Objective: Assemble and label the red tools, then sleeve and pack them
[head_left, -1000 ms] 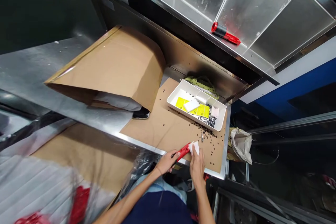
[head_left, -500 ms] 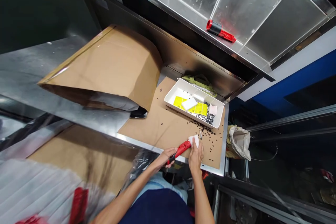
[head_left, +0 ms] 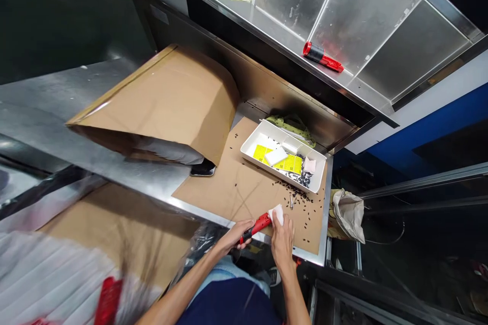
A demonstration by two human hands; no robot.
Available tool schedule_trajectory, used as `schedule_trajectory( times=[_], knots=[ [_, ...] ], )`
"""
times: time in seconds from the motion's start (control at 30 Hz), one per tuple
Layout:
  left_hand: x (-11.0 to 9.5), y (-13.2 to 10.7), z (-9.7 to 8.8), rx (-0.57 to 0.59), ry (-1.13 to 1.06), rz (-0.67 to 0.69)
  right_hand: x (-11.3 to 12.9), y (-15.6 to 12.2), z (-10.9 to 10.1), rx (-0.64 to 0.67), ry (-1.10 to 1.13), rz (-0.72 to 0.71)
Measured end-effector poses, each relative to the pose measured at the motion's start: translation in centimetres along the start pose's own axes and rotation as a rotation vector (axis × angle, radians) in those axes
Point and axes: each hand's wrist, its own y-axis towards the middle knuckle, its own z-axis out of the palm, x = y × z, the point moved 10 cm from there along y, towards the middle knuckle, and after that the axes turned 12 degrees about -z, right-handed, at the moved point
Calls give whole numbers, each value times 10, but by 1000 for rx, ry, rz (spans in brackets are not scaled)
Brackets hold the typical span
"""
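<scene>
Red and black tool (head_left: 262,223) held in the left hand (head_left: 236,236), by the front edge of the metal table (head_left: 163,177). Grips the dark end with fingers clamped around it. With the right hand (head_left: 282,240), pinches a white pad (head_left: 277,214), maybe paper or cloth, between thumb and fingers, at the tool's red end. From the tool, at two o'clock, a tiny shiny bit (head_left: 292,203) on a brown sheet (head_left: 229,172), near lots of little black bits (head_left: 294,190). At one o'clock, a long white box (head_left: 321,175), with a yellow paper (head_left: 293,164) and a white block (head_left: 276,156) inside. Farther off at one o'clock, up on the shelf (head_left: 280,33), another red and black piece (head_left: 323,57). At eleven o'clock, a big brown box (head_left: 163,96), open at the near side. At three o'clock, a pale bag (head_left: 349,213).
</scene>
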Motion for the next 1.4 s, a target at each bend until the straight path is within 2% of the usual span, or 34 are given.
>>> schedule_trajectory(
  times=[0.17,0.33,0.53,0.8,1.1,1.17,1.23,1.3,1.4],
  knots=[
    [2,-2,0,19,-24,-31,4,9,-5,37,-23,-48],
    [0,-3,0,42,-26,-48,5,1,-9,59,-22,-107],
    [2,-1,-1,38,-32,-48,0,15,-2,64,-7,-166],
    [5,8,1,27,-23,-53,5,33,5,64,-15,-175],
    [-3,-5,4,30,-88,-5,17,29,-3,32,0,-184],
    [-7,-11,5,35,-108,5,22,39,-11,13,21,-200],
    [-11,-20,7,56,-129,16,23,53,-29,-15,47,-219],
    [-14,-31,10,94,-151,20,16,69,-60,-79,78,-216],
    [-19,-49,14,151,-205,26,-11,98,-118,-216,119,-163]
  ],
)
